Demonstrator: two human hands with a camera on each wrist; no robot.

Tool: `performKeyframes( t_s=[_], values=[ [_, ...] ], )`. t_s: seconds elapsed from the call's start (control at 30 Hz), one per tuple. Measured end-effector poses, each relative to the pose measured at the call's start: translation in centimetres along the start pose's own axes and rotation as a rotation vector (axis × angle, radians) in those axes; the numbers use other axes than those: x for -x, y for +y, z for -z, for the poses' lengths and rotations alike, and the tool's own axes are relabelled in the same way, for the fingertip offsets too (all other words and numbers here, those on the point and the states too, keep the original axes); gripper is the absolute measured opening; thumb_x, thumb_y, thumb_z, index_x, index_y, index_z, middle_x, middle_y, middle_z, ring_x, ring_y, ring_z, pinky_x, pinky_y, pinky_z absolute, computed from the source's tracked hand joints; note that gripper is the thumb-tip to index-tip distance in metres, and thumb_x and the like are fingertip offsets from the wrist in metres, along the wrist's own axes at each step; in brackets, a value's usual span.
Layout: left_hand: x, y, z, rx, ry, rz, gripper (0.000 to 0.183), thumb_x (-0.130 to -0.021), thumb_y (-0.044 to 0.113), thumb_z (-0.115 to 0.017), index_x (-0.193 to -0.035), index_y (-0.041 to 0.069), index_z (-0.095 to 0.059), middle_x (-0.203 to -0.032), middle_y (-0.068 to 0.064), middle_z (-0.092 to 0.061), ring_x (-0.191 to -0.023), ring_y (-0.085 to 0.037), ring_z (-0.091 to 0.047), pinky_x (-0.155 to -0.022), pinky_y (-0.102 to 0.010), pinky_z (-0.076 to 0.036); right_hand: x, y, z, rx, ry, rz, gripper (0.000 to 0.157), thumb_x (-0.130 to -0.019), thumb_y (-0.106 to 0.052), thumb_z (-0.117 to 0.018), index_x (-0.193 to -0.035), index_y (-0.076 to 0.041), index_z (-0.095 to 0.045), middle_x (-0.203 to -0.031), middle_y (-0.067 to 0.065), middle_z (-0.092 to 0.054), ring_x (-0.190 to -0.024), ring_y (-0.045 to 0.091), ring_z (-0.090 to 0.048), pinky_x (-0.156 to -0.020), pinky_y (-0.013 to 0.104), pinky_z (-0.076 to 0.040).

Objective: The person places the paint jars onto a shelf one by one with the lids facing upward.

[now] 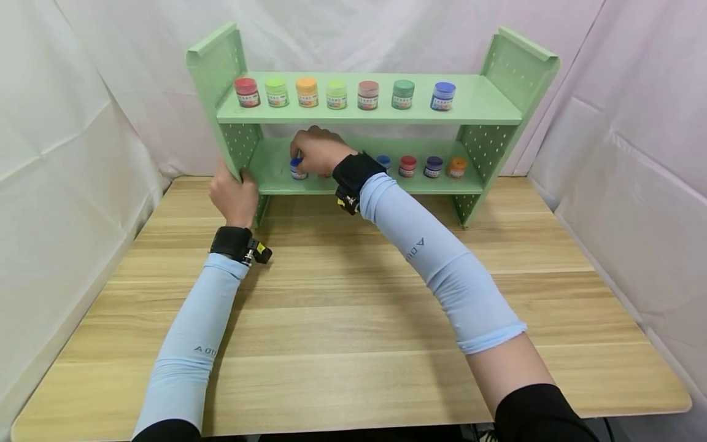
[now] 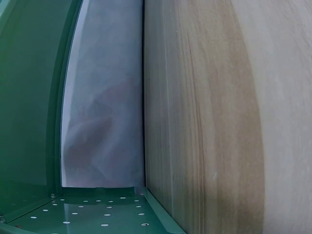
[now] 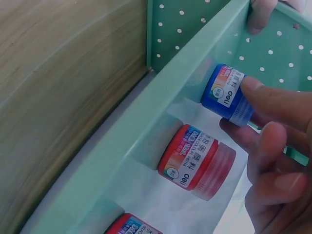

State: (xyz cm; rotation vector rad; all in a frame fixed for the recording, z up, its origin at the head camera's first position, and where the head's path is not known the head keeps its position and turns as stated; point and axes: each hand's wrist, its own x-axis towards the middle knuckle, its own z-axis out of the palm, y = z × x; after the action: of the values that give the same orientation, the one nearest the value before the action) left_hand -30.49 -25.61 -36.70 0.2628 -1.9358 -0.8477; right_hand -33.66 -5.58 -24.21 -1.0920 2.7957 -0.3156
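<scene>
A green two-tier shelf (image 1: 309, 189) stands on the table. My left hand (image 1: 236, 195) grips its left side panel at the front edge; a fingertip of that hand also shows in the right wrist view. At the left end of the lower tier, my right hand (image 1: 322, 150) pinches a small blue paint jar (image 3: 224, 91) with a white label, the thumb on its lid. The jar's base is at the shelf surface. Beside it stands a red paint jar (image 3: 190, 158), hidden by my right hand in the head view. The left wrist view shows neither hand.
Several paint jars with coloured lids, such as a green one (image 1: 402, 94), line the upper tier. Farther right on the lower tier are a red jar (image 1: 407, 166), a purple jar (image 1: 433, 167) and an orange jar (image 1: 456, 167). White cloth (image 1: 359, 37) hangs behind the wooden table (image 1: 331, 344).
</scene>
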Motion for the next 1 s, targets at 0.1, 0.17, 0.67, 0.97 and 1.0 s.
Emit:
performKeyframes(
  t_s=[0.1,0.17,0.67,0.97,1.0],
  values=[
    [0.0,0.0,0.0,-0.001,0.000,-0.002,0.027,-0.086,0.006,-0.054,-0.110,0.008,-0.067,-0.107,-0.010,-0.073,-0.096,-0.028,-0.070,-0.083,-0.043,-0.052,-0.2,0.0,-0.1,0.009,0.004,-0.015,0.042,-0.090,-0.026,-0.062,-0.131,-0.020,-0.059,-0.121,-0.001,-0.061,-0.060,0.013,-0.059,-0.064,0.028,-0.048],
    [0.0,0.0,0.0,0.001,-0.004,0.005,0.028,-0.086,0.006,-0.054,-0.111,0.009,-0.066,-0.109,-0.010,-0.072,-0.097,-0.027,-0.070,-0.086,-0.042,-0.052,-0.4,0.1,-0.1,0.017,0.004,-0.021,0.043,-0.091,-0.027,-0.062,-0.133,-0.020,-0.058,-0.122,-0.001,-0.061,-0.064,0.013,-0.060,-0.069,0.028,-0.048],
    [-0.2,0.1,0.1,-0.011,-0.003,0.005,0.026,-0.086,0.007,-0.053,-0.109,0.007,-0.066,-0.106,-0.011,-0.073,-0.096,-0.027,-0.070,-0.084,-0.044,-0.052,-0.6,-0.2,-0.6,0.148,0.040,0.013,0.063,-0.087,-0.032,-0.059,-0.145,-0.020,-0.040,-0.145,0.001,-0.048,-0.113,0.017,-0.052,-0.085,0.034,-0.045],
    [-0.1,-0.1,0.0,-0.012,-0.004,0.002,0.025,-0.085,0.007,-0.054,-0.107,0.007,-0.066,-0.104,-0.012,-0.073,-0.095,-0.029,-0.069,-0.081,-0.046,-0.051,2.4,-0.9,-1.7,0.054,0.245,0.146,0.058,-0.090,-0.042,-0.062,-0.141,-0.022,-0.045,-0.136,0.001,-0.052,-0.108,0.013,-0.058,-0.086,0.030,-0.049],
    [-0.1,-0.1,0.0,-0.010,-0.006,0.005,0.026,-0.085,0.007,-0.054,-0.108,0.007,-0.066,-0.104,-0.012,-0.073,-0.096,-0.028,-0.069,-0.082,-0.045,-0.051,3.0,-0.9,-1.9,0.045,0.267,0.163,0.056,-0.090,-0.042,-0.062,-0.140,-0.022,-0.047,-0.134,0.002,-0.053,-0.105,0.014,-0.059,-0.084,0.030,-0.049]
  ],
)
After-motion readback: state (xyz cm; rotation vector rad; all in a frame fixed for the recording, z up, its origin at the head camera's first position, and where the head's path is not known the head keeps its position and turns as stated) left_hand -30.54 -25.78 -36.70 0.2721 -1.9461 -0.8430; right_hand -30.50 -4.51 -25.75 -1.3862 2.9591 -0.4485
